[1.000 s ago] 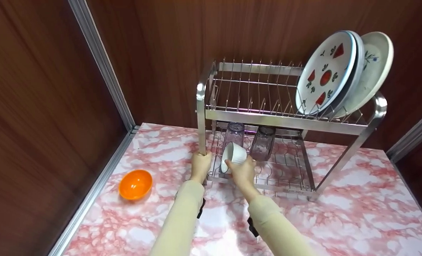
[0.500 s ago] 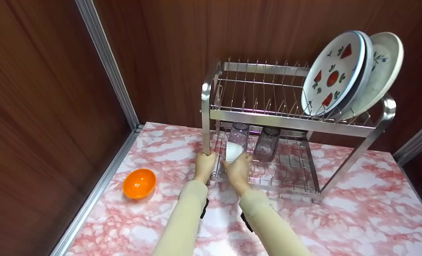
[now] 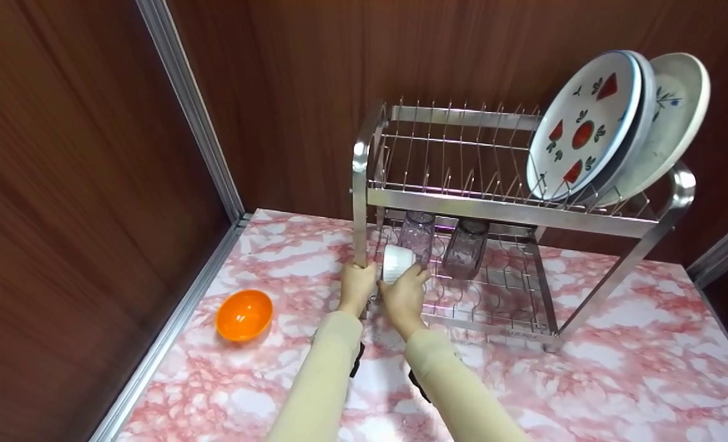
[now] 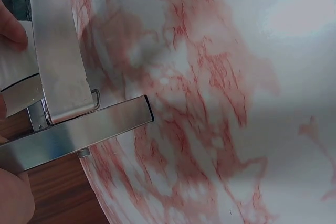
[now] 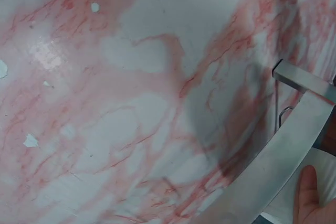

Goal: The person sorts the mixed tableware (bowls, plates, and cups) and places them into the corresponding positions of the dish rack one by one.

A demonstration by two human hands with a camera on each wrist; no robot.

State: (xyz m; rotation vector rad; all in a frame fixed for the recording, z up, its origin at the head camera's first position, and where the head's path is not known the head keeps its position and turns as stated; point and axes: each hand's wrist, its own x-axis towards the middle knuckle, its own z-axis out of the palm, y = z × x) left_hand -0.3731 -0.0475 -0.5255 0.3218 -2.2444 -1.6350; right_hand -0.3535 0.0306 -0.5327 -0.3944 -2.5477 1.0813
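Observation:
In the head view my left hand (image 3: pixel 356 285) grips the front left post of a steel two-tier dish rack (image 3: pixel 511 213). Beside it, my right hand (image 3: pixel 404 298) holds a small white ribbed cup (image 3: pixel 398 262) low over the rack's bottom tier, at its left end. The right wrist view shows the thumb lying along the pale side of the cup (image 5: pixel 321 163), behind a flat steel bar. From the left wrist, the cup (image 4: pixel 16 59) is partly hidden by that bar. Behind the cup stand a purple-tinted glass (image 3: pixel 417 230) and a darker glass (image 3: pixel 466 248), both upside down.
Several large plates (image 3: pixel 576 132) lean at the right end of the upper tier. An orange bowl (image 3: pixel 244 315) sits on the pink marbled table (image 3: pixel 290 380) left of the rack. Brown panels (image 3: pixel 302 92) enclose the back and sides.
My right hand has brought the cup lower and to the left, and its opening has turned out of sight. The left hand keeps its grip on the post. The head view has shifted slightly.

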